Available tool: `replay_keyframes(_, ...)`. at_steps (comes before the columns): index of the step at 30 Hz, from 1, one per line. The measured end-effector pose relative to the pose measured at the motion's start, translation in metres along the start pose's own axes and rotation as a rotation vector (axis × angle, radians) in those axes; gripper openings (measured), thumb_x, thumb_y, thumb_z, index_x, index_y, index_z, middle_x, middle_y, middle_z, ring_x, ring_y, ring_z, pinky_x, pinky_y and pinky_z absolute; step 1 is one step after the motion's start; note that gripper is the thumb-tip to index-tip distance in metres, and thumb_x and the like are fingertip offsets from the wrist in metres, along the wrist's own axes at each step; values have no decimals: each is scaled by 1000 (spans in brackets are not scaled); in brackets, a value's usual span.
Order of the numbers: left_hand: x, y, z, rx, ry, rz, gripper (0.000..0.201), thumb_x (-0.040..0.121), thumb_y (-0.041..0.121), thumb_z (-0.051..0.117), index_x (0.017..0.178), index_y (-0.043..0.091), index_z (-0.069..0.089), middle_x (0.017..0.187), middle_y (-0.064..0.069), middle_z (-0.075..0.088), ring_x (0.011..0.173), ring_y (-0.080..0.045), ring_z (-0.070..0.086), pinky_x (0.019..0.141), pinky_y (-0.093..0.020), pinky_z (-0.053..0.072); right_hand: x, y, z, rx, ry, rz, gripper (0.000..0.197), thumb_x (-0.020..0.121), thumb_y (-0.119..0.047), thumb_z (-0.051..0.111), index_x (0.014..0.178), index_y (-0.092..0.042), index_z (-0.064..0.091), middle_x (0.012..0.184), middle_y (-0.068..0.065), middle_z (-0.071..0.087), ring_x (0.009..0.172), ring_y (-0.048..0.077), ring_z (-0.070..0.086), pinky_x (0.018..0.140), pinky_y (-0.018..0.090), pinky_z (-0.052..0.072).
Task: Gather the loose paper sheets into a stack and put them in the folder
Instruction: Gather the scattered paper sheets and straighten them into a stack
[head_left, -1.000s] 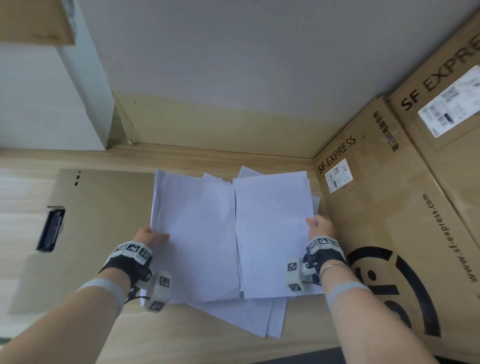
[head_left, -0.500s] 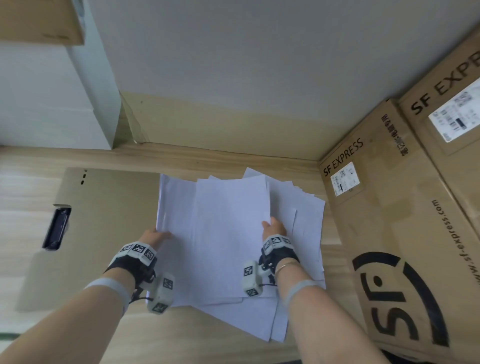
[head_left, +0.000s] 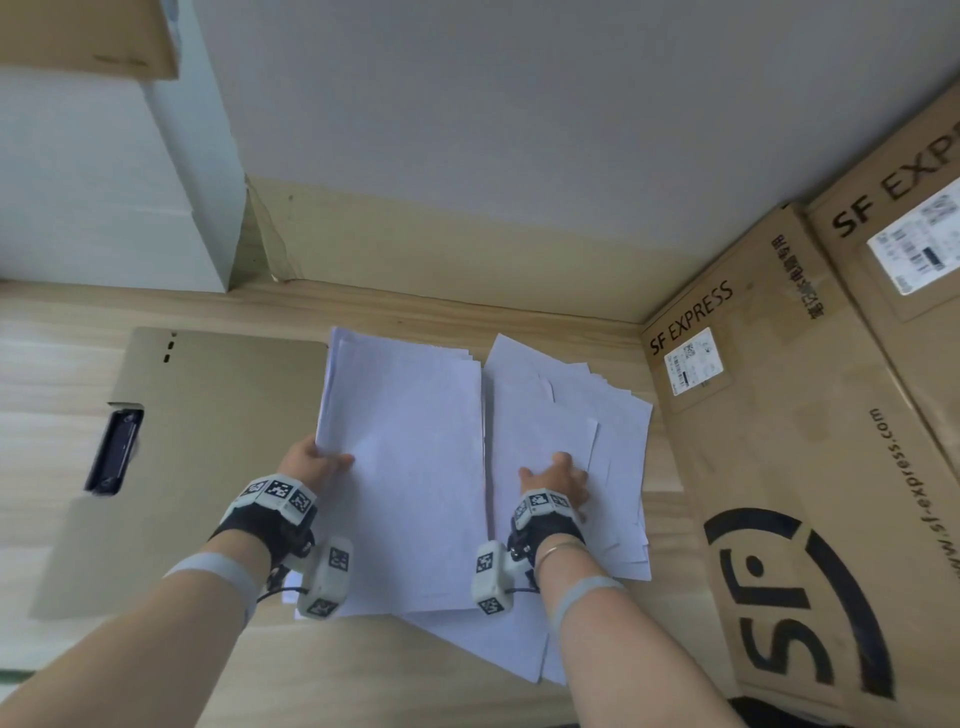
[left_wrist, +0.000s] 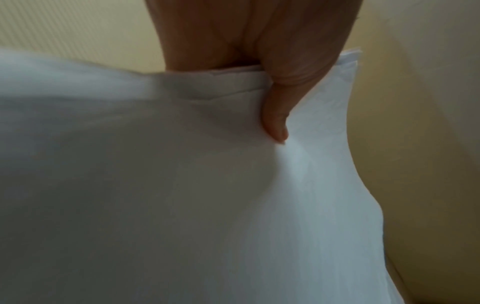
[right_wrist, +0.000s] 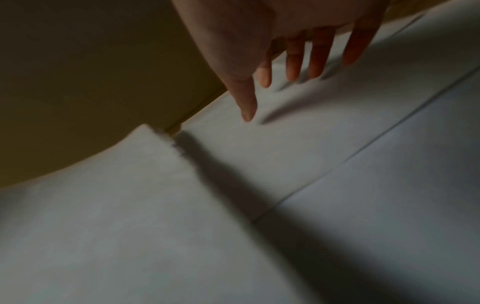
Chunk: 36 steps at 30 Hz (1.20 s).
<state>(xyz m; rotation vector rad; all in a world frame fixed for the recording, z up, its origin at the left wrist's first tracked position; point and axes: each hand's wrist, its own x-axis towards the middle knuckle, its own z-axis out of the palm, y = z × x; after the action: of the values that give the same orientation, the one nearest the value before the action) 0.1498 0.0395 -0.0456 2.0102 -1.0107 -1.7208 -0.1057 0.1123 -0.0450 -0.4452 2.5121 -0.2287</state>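
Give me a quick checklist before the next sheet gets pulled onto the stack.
1. Left hand has a grip on the gathered stack: ok, thumb on top of its left edge, fingers under it.
2. Right hand free to take a sheet: ok, fingers straight, spread over the loose sheets.
3. Right fingertips touching the paper: cannot tell, the right wrist view is blurred.
4. All sheets gathered: not ok, some fan out to the right and others stick out at the near edge.
5. Stack edges squared: not ok, the far edge shows staggered corners.
6. Folder within reach: ok, it lies flat just left of the stack.
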Motion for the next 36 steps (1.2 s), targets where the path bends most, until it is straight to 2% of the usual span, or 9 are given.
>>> replay_keyframes(4, 4, 2, -13, -71, -11, -8, 41, 84, 0, 62, 122, -7, 52, 99, -20, 58, 91, -31, 55, 90, -48, 46, 7, 23, -17, -9, -39, 161, 78, 76, -36, 71, 139, -20, 27, 143, 14, 30, 131, 37, 30, 108, 52, 29)
replay_keyframes(8, 6, -2, -20, -109, -13, -3, 41, 84, -1, 61, 124, -4, 52, 102, -20, 58, 93, -32, 55, 92, -52, 45, 13, 29, -14, -28, -69, 137, 92, 74, -31, 75, 144, -22, 17, 142, 16, 39, 134, 36, 30, 108, 51, 26)
replay_keyframes(13, 9, -8, -20, -132, -14, -8, 40, 85, -1, 60, 124, -4, 51, 101, -21, 57, 92, -33, 55, 93, -54, 44, 18, 33, -22, 132, -82, 0, 42, 87, -17, 61, 125, -3, 50, 126, 17, 59, 115, 32, 57, 90, 31, 44)
replay_keyframes(19, 6, -8, -19, -146, -10, -22, 40, 86, -2, 59, 125, -5, 51, 103, -20, 57, 95, -31, 54, 98, -54, 43, 28, 32, -56, 324, 37, -108, 37, 96, -13, 48, 131, -3, 50, 133, 15, 55, 120, 32, 53, 95, 32, 42)
replay_keyframes(24, 6, -10, -17, -155, 4, -32, 41, 85, -2, 59, 125, -6, 50, 91, -16, 61, 95, -31, 53, 91, -46, 44, 34, 37, -84, 497, 147, -84, 29, 94, -11, 46, 118, 2, 56, 122, 20, 60, 95, 28, 56, 79, 28, 39)
replay_keyframes(26, 6, -10, -17, -147, 23, -47, 44, 83, 0, 62, 126, -5, 50, 112, -25, 62, 100, -36, 57, 97, -50, 44, 33, 35, -93, 463, 137, -82, 30, 95, -13, 44, 119, 1, 55, 121, 19, 60, 91, 27, 53, 76, 27, 36)
replay_keyframes(28, 6, -9, -18, -149, 36, -51, 45, 83, 0, 63, 125, -5, 51, 124, -29, 58, 104, -38, 58, 99, -54, 43, 31, 30, -101, 385, 115, -93, 34, 97, -15, 42, 125, 0, 52, 126, 19, 57, 104, 31, 55, 78, 26, 35)
replay_keyframes(34, 7, -11, -22, -191, 22, -46, 46, 83, -5, 60, 127, -5, 50, 111, -25, 59, 95, -33, 54, 99, -57, 42, 39, 32, -100, 182, 30, -76, 32, 92, -11, 46, 120, 2, 55, 118, 18, 61, 85, 24, 48, 72, 27, 35)
replay_keyframes(36, 7, -13, -23, -190, 34, -37, 44, 83, -7, 60, 126, -6, 51, 108, -25, 58, 94, -33, 54, 98, -54, 43, 37, 36, -93, 144, -85, -34, 32, 89, -12, 52, 118, 1, 57, 113, 14, 63, 84, 24, 52, 73, 26, 38)
